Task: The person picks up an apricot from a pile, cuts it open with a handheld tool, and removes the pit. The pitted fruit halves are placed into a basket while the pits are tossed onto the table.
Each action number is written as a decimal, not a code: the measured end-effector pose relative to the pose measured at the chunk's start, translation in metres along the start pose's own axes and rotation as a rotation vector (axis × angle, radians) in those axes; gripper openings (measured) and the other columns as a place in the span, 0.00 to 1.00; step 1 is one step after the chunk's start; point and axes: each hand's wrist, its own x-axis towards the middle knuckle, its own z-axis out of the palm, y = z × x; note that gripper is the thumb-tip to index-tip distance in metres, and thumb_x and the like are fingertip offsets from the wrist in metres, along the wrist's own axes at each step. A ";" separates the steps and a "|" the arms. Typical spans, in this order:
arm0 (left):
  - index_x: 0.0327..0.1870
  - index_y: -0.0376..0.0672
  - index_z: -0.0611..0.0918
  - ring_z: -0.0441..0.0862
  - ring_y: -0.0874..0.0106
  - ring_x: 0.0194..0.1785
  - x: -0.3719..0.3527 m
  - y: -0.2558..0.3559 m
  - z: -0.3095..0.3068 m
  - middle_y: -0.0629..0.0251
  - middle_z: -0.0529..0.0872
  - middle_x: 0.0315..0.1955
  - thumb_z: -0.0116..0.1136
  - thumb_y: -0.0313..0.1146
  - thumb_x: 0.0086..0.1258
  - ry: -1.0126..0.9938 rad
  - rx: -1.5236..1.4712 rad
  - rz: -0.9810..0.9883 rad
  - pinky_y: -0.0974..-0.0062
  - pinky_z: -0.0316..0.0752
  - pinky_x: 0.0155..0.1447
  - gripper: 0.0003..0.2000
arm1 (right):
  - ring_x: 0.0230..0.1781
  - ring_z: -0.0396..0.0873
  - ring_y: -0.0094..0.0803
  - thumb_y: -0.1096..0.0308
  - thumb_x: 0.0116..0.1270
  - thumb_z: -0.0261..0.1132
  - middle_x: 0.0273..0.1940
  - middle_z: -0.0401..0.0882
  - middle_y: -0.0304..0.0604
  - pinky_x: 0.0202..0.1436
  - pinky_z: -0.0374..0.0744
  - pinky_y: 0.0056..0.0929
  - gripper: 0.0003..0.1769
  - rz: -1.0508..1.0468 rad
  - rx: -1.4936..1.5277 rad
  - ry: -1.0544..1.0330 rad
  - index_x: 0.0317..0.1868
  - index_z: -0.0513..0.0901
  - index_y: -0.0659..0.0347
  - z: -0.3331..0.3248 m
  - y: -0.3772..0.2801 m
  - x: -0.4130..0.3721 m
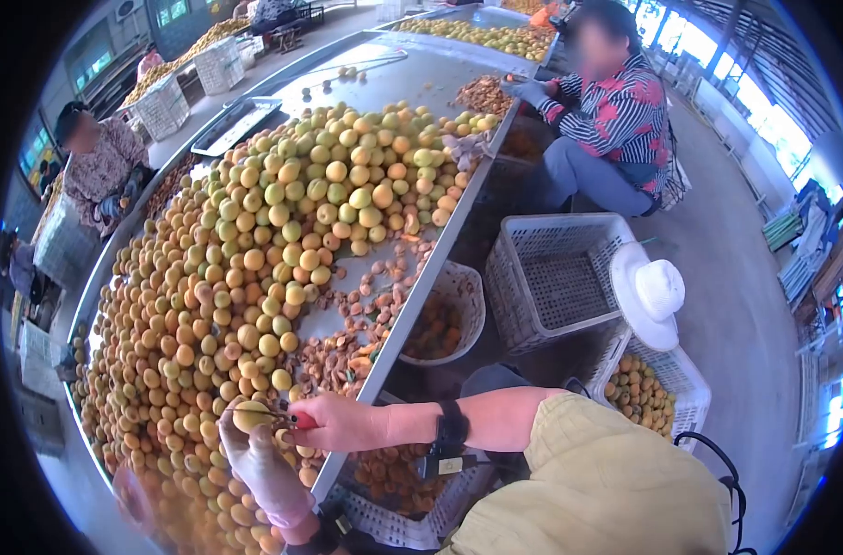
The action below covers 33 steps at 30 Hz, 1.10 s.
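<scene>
My left hand (262,472), in a pale glove, is closed around a yellow apricot (251,416) above the heap at the table's near edge. From the right, my right hand (346,423) grips a small red-handled pitting tool (303,421). Its dark metal end meets the side of the apricot, and the exact shape of that end is too small to make out. Loose apricots (209,305) lie below and beyond both hands. Just past my right hand is a pile of brown pits (334,363) with scraps of orange flesh.
The metal table's rim (412,310) runs diagonally on my right. Beside it stand a white bucket (482,305), a grey crate (570,324), and a crate of apricots (694,393) with a white hat (657,289) above it. Co-workers sit at the right (616,120) and left (102,171).
</scene>
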 end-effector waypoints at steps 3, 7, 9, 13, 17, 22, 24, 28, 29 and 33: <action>0.56 0.33 0.71 0.73 0.73 0.49 0.000 0.000 0.006 0.64 0.76 0.47 0.67 0.47 0.61 -0.018 -0.033 -0.036 0.74 0.67 0.58 0.31 | 0.24 0.75 0.35 0.58 0.66 0.66 0.23 0.76 0.48 0.32 0.74 0.33 0.18 -0.032 0.004 0.036 0.32 0.73 0.65 -0.005 0.002 -0.005; 0.54 0.35 0.71 0.72 0.73 0.50 0.002 -0.007 0.008 0.65 0.74 0.47 0.67 0.48 0.61 0.003 -0.118 -0.059 0.73 0.67 0.58 0.29 | 0.23 0.72 0.29 0.60 0.67 0.66 0.22 0.73 0.45 0.29 0.72 0.31 0.16 -0.115 -0.033 0.092 0.33 0.72 0.65 -0.008 0.002 -0.007; 0.53 0.36 0.71 0.72 0.72 0.50 0.004 -0.008 0.007 0.65 0.73 0.46 0.66 0.50 0.62 -0.007 -0.146 -0.068 0.72 0.67 0.59 0.29 | 0.23 0.71 0.25 0.60 0.68 0.65 0.21 0.72 0.41 0.28 0.71 0.28 0.15 -0.142 0.055 0.110 0.34 0.72 0.64 -0.008 -0.001 -0.005; 0.51 0.37 0.71 0.71 0.71 0.51 0.003 -0.020 0.012 0.65 0.71 0.45 0.62 0.55 0.63 -0.043 -0.246 -0.089 0.70 0.68 0.60 0.29 | 0.24 0.67 0.15 0.57 0.72 0.61 0.23 0.69 0.30 0.26 0.67 0.20 0.15 -0.124 0.433 0.218 0.37 0.73 0.61 -0.003 -0.001 0.009; 0.59 0.35 0.69 0.71 0.66 0.60 0.000 -0.055 -0.006 0.61 0.73 0.53 0.53 0.49 0.73 -0.186 -0.336 -0.114 0.63 0.63 0.69 0.26 | 0.24 0.67 0.15 0.48 0.72 0.58 0.25 0.70 0.29 0.25 0.67 0.18 0.21 -0.156 0.473 0.339 0.39 0.73 0.61 -0.001 0.018 0.036; 0.64 0.35 0.66 0.69 0.66 0.63 -0.007 -0.031 0.021 0.57 0.71 0.59 0.54 0.52 0.71 -0.208 -0.192 -0.081 0.67 0.61 0.70 0.31 | 0.22 0.74 0.44 0.43 0.71 0.56 0.22 0.73 0.47 0.29 0.72 0.37 0.26 -0.179 0.137 0.364 0.33 0.71 0.62 -0.009 0.002 0.021; 0.63 0.35 0.66 0.69 0.67 0.63 -0.008 -0.032 0.023 0.57 0.71 0.58 0.55 0.51 0.71 -0.173 -0.206 -0.079 0.67 0.61 0.70 0.31 | 0.22 0.75 0.42 0.43 0.70 0.57 0.21 0.73 0.46 0.28 0.72 0.36 0.26 -0.193 0.061 0.368 0.32 0.70 0.61 -0.012 0.003 0.022; 0.64 0.35 0.65 0.68 0.67 0.64 -0.008 -0.029 0.018 0.56 0.70 0.59 0.55 0.51 0.71 -0.181 -0.127 -0.091 0.67 0.59 0.70 0.31 | 0.22 0.76 0.44 0.46 0.70 0.58 0.21 0.74 0.46 0.28 0.72 0.36 0.24 -0.190 -0.029 0.352 0.31 0.70 0.61 -0.014 0.001 0.022; 0.64 0.35 0.65 0.68 0.67 0.64 -0.008 -0.027 0.017 0.56 0.70 0.59 0.55 0.52 0.71 -0.186 -0.118 -0.095 0.67 0.59 0.70 0.31 | 0.23 0.77 0.45 0.47 0.70 0.59 0.22 0.75 0.47 0.28 0.73 0.37 0.23 -0.189 -0.022 0.345 0.32 0.71 0.62 -0.014 -0.001 0.021; 0.62 0.34 0.66 0.69 0.70 0.59 -0.011 -0.027 0.018 0.60 0.70 0.54 0.53 0.57 0.69 -0.104 -0.097 -0.088 0.70 0.62 0.64 0.34 | 0.24 0.77 0.46 0.50 0.70 0.61 0.23 0.75 0.49 0.29 0.73 0.38 0.22 -0.172 0.032 0.298 0.33 0.70 0.62 -0.012 -0.004 0.021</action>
